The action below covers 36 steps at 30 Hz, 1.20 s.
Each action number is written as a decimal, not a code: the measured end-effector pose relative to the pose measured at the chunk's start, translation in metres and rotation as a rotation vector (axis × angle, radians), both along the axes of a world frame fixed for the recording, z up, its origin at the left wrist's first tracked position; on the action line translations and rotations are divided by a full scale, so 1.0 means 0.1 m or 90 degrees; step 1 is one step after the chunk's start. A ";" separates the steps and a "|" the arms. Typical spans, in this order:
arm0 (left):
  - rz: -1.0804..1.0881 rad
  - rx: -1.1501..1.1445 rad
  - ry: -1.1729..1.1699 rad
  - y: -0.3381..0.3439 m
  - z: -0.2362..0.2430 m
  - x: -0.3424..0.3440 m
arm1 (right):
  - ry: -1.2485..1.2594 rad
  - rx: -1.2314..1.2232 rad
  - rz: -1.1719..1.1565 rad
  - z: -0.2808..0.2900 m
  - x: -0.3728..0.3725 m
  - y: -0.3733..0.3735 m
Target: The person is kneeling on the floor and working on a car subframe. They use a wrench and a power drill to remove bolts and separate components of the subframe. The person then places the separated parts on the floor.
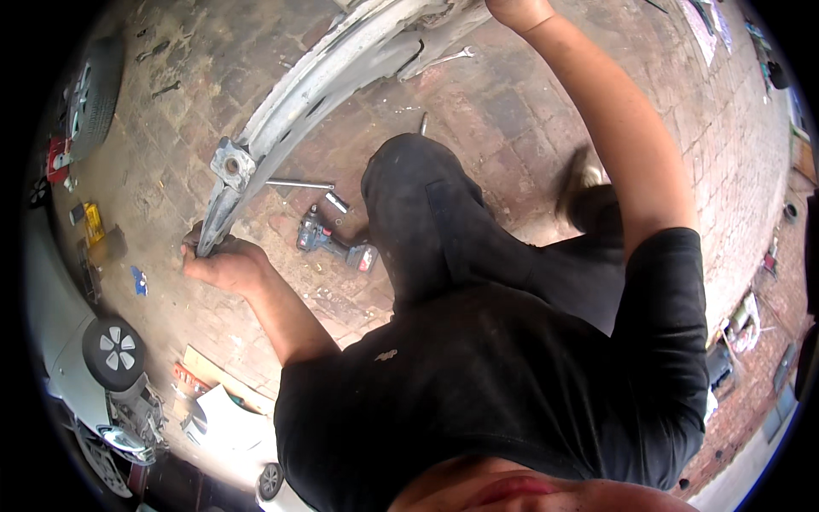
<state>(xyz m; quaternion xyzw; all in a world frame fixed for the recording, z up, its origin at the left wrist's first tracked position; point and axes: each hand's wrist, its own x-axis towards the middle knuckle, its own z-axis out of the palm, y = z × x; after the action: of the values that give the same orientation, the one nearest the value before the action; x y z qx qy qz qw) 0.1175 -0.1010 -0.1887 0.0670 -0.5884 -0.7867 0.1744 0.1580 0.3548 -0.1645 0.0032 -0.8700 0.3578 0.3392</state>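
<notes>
A long, bare-grey car body panel [316, 81], seen nearly edge-on, runs from the top of the view down to the left. A bolted metal bracket [232, 164] sits near its narrow lower end. My left hand [226, 263] is closed round that tapered end, thumb and fingers on either side. At the top edge my right hand [517, 12] meets the panel's far end; its fingers are mostly cut off, but the hand looks closed on it. Under the panel, on the floor, lie a cordless power tool [320, 235], a long-handled ratchet [299, 184] and a socket [338, 203].
My bent knee [418, 171] stands right of the power tool. A wrench [452, 58] lies beyond the panel on the brick floor. At the left are a loose wheel [92, 94], a yellow object [93, 224] and a pale car [64, 341] with its front opened up.
</notes>
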 end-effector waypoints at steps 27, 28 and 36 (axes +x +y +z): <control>0.094 0.233 -0.175 0.29 -0.08 1.63 | 0.030 -1.097 -0.162 0.91 2.37 2.28; 0.073 0.250 -0.207 0.25 -0.12 1.76 | -0.025 -1.076 -0.093 0.78 2.52 2.44; 0.047 0.339 -0.331 0.10 -0.84 2.55 | -0.485 -1.168 -0.140 -0.87 3.96 2.55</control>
<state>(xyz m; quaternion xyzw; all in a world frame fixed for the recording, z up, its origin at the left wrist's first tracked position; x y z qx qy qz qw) 0.3728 -0.0910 -0.2723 0.3290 -0.3853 -0.8618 0.0239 0.5543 0.6102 -0.2518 -0.4553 -0.3034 0.8349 -0.0603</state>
